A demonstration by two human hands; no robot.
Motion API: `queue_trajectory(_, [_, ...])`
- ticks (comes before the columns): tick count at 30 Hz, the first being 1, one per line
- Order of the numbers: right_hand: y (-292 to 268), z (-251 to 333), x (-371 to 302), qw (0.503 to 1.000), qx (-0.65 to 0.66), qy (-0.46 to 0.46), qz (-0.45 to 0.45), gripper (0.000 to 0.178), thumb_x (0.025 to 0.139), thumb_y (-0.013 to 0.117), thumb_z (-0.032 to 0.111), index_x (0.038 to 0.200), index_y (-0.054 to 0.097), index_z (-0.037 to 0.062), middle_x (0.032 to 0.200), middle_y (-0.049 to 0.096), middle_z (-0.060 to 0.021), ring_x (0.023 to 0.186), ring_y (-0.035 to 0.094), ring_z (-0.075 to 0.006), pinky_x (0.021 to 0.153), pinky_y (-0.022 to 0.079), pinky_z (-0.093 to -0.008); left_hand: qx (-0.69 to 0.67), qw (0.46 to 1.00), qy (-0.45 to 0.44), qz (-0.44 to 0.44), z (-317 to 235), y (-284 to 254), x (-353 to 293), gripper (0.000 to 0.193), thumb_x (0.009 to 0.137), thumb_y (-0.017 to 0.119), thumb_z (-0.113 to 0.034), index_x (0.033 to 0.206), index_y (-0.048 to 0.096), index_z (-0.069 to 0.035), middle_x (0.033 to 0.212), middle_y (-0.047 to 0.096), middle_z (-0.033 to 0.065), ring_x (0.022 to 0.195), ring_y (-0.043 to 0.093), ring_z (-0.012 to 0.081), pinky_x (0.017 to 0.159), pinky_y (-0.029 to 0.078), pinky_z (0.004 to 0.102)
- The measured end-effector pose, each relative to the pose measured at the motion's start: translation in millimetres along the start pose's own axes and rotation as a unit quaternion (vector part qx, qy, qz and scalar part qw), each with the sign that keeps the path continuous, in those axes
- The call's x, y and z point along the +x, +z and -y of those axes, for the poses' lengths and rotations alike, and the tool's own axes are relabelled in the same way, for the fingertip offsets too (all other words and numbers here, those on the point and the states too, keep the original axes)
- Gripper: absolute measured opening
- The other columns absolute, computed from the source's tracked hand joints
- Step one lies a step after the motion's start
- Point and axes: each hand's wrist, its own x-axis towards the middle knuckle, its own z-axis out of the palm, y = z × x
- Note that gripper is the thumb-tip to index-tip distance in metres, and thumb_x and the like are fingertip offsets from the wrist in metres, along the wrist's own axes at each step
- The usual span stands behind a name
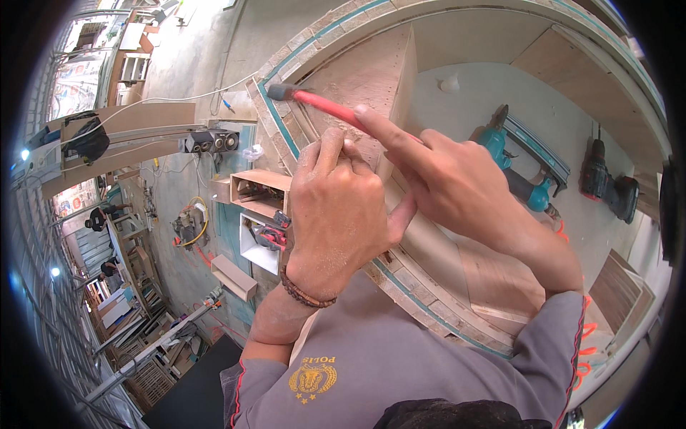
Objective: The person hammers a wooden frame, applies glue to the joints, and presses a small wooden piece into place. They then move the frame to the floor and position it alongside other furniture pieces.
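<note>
My right hand grips the red handle of a hammer, index finger stretched along the shaft; its dark head points left over the striped edge of a plywood panel. My left hand is closed in a fist just below the hammer shaft, pressed against the upright plywood divider. What the fist pinches is hidden. A beaded bracelet sits on my left wrist.
A teal nail gun and a dark cordless drill lie on the white board at the right. Small open wooden boxes with tools sit lower left. A workshop floor with timber and people lies far left.
</note>
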Motion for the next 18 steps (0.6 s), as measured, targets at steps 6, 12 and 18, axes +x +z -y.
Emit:
queue_trajectory(6, [0.3,-2.1,0.9,0.999,0.025,0.021,0.014,0.07,0.096,0.064,0.01,0.161,0.041,0.0264,0.076,0.062,-0.0125,0.061,0.06,-0.0325,0.054,0.049,-0.0429,-0.001,1.0,-0.005,0.007,-1.6,-0.9,-0.6,0.071,0.076,0.08,-0.045,0.104,0.072,0.019,0.093,0.073,0.0217,0.111,0.061,0.028,0.095,0.048,0.0382])
queue_trajectory(12, [-8.6,-23.6,-38.5,0.986,0.125,0.002,-0.112,0.05,0.1,0.062,0.01,0.147,0.049,0.0069,0.082,0.064,-0.0129,0.065,0.064,-0.0267,0.059,0.051,-0.0386,0.017,0.999,-0.025,-0.044,-7.5,7.7,-16.8,0.076,0.085,0.077,-0.05,0.118,0.066,0.018,0.112,0.069,0.0281,0.119,0.061,0.0385,0.103,0.05,0.0453])
queue_trajectory(18, [-29.0,-25.8,-74.6,0.933,0.273,0.224,-0.074,0.027,0.102,0.057,0.01,0.126,0.052,0.0009,0.079,0.055,-0.0084,0.06,0.05,-0.0147,0.058,0.041,-0.0317,-0.04,0.998,-0.025,-0.044,-10.7,-10.6,-29.2,0.07,0.088,0.077,-0.046,0.125,0.065,0.012,0.127,0.067,0.0279,0.128,0.06,0.042,0.109,0.047,0.0496])
